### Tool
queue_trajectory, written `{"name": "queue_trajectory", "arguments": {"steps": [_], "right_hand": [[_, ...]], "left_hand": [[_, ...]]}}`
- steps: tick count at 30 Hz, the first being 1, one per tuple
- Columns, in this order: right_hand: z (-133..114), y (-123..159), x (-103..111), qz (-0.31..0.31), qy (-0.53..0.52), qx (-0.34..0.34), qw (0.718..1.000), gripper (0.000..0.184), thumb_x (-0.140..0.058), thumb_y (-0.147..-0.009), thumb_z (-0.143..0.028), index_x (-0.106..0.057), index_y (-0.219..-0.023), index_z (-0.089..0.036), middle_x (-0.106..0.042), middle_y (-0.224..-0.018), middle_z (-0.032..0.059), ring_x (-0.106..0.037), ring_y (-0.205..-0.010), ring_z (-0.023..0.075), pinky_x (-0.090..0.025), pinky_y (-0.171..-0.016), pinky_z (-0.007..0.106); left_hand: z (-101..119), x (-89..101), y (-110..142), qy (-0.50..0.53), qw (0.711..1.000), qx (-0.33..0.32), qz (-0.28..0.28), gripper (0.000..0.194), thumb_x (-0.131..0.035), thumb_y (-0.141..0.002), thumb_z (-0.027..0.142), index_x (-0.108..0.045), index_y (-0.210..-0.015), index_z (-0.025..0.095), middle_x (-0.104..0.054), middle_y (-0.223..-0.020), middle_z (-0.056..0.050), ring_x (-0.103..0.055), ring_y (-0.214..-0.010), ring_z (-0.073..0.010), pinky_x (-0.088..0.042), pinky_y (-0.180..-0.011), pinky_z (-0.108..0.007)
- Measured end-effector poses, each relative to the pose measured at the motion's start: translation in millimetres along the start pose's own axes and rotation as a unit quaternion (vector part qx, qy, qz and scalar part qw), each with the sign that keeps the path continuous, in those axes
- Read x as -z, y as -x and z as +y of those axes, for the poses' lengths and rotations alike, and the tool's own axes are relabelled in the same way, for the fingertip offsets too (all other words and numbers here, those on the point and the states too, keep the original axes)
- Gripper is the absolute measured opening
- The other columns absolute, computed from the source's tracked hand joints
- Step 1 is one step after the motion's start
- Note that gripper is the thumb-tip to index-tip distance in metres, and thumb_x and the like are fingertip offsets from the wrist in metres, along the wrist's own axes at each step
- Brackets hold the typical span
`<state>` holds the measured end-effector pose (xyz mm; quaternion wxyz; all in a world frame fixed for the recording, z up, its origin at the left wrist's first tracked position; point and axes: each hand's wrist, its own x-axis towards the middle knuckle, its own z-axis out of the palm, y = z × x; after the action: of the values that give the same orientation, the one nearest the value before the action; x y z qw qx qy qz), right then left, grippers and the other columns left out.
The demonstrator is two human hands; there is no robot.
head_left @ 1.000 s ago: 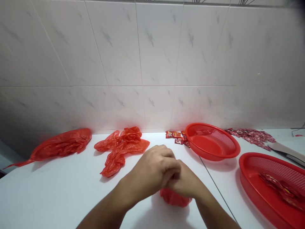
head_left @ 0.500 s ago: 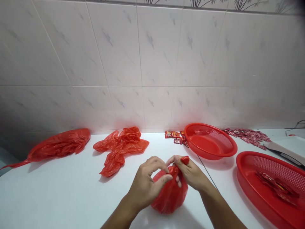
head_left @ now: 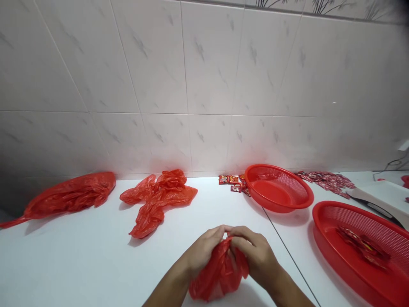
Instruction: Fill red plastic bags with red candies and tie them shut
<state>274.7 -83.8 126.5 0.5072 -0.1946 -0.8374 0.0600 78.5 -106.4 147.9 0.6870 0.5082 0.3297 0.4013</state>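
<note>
Left hand [head_left: 203, 251] and right hand [head_left: 254, 256] together, clamped on gathered top of red plastic bag [head_left: 217, 275], bag low on white surface [head_left: 79, 264] before person. No knot visible. Two more red bags [head_left: 158, 202] lie loose near wall; red sachets [head_left: 362, 247] lie in red basket [head_left: 315, 217] at right.

Head-worn view, forward and down onto the hands [head_left: 203, 251] [head_left: 255, 256]
</note>
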Motion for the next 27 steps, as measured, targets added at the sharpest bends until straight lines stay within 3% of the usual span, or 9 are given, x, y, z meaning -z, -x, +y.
{"name": "queue_trajectory", "arguments": {"steps": [4, 7, 9, 13, 15, 18, 22, 24, 27], "right_hand": [[-5, -2, 0, 0.004, 0.036, 0.036, 0.999, 0.019, -0.053, -0.101, -0.003, -0.067, -0.1, -0.016, -0.067, -0.096, 0.0085, -0.062, -0.074, 0.0114, -0.05, -0.062, 0.021], [-2, -8, 9, -0.01, 0.077, 0.055, 0.996, 0.016, -0.055, -0.101, -0.004, -0.065, -0.096, -0.015, -0.066, -0.095, 0.0092, -0.061, -0.075, 0.0125, -0.048, -0.063, 0.023], [5, -2, 18, -0.016, 0.102, 0.059, 0.993, 0.015, -0.058, -0.101, -0.007, -0.061, -0.09, -0.016, -0.066, -0.093, 0.0083, -0.06, -0.073, 0.0128, -0.045, -0.061, 0.024], [28, 41, 36, -0.109, 0.151, 0.003, 0.983, 0.023, -0.059, -0.105, -0.022, -0.056, -0.083, -0.02, -0.061, -0.078, 0.0017, -0.05, -0.057, 0.0109, -0.035, -0.052, 0.027], [37, 69, 41, -0.185, 0.155, -0.056, 0.969, 0.028, -0.054, -0.108, -0.028, -0.056, -0.081, -0.022, -0.058, -0.072, -0.0004, -0.048, -0.053, 0.0112, -0.035, -0.051, 0.027], [40, 99, 37, -0.25, 0.109, -0.141, 0.952, 0.03, -0.05, -0.108, -0.03, -0.06, -0.082, -0.023, -0.062, -0.074, 0.0006, -0.054, -0.054, 0.0122, -0.04, -0.052, 0.026], [37, 107, 28, -0.207, 0.028, -0.24, 0.948, 0.034, -0.051, -0.107, -0.033, -0.06, -0.075, -0.021, -0.071, -0.111, 0.0084, -0.062, -0.059, 0.0116, -0.05, -0.059, 0.027], [38, 108, 28, -0.165, -0.01, -0.278, 0.946, 0.037, -0.052, -0.106, -0.036, -0.059, -0.072, -0.021, -0.072, -0.109, 0.0109, -0.073, -0.087, 0.0206, -0.056, -0.07, 0.028], [36, 112, 25, -0.119, -0.091, -0.332, 0.931, 0.035, -0.053, -0.106, -0.041, -0.064, -0.078, -0.022, -0.074, -0.103, 0.0145, -0.06, -0.135, 0.0319, -0.06, -0.093, 0.037]], "left_hand": [[0, -4.6, -5, -0.049, 0.998, 0.018, 0.034, 0.045, -0.07, -0.092, 0.059, -0.064, -0.084, 0.015, -0.067, -0.076, -0.002, -0.058, -0.067, -0.0138, -0.044, -0.067, -0.026], [19, -1.7, -2, -0.201, 0.976, -0.004, 0.077, 0.035, -0.069, -0.093, 0.05, -0.066, -0.081, 0.017, -0.067, -0.075, -0.001, -0.059, -0.07, -0.0153, -0.044, -0.067, -0.027], [31, 7.4, 5, -0.334, 0.934, -0.035, 0.122, 0.033, -0.064, -0.097, 0.047, -0.07, -0.08, 0.019, -0.068, -0.082, -0.002, -0.06, -0.079, -0.0179, -0.046, -0.073, -0.029], [29, 44.5, 29, -0.531, 0.802, -0.083, 0.261, 0.034, -0.058, -0.099, 0.046, -0.075, -0.079, 0.023, -0.064, -0.103, -0.007, -0.059, -0.107, -0.028, -0.046, -0.096, -0.043], [15, 62.9, 40, -0.561, 0.778, -0.051, 0.278, 0.035, -0.058, -0.098, 0.046, -0.075, -0.077, 0.023, -0.063, -0.107, -0.008, -0.059, -0.109, -0.0301, -0.047, -0.097, -0.047], [-7, 75.3, 45, -0.552, 0.789, -0.015, 0.27, 0.036, -0.055, -0.1, 0.045, -0.071, -0.077, 0.023, -0.064, -0.112, -0.008, -0.06, -0.11, -0.0299, -0.05, -0.097, -0.048], [-16, 73.3, 42, -0.456, 0.842, 0.0, 0.287, 0.041, -0.047, -0.103, 0.054, -0.061, -0.08, 0.022, -0.066, -0.124, -0.009, -0.064, -0.11, -0.028, -0.054, -0.094, -0.043], [-18, 73.6, 43, -0.389, 0.876, 0.006, 0.285, 0.043, -0.044, -0.104, 0.058, -0.06, -0.085, 0.022, -0.065, -0.136, -0.01, -0.064, -0.117, -0.0281, -0.055, -0.097, -0.043], [-31, 73.2, 46, -0.311, 0.92, -0.011, 0.238, 0.047, -0.064, -0.093, 0.063, -0.063, -0.121, 0.026, -0.052, -0.159, -0.012, -0.053, -0.141, -0.0343, -0.044, -0.116, -0.053]]}}
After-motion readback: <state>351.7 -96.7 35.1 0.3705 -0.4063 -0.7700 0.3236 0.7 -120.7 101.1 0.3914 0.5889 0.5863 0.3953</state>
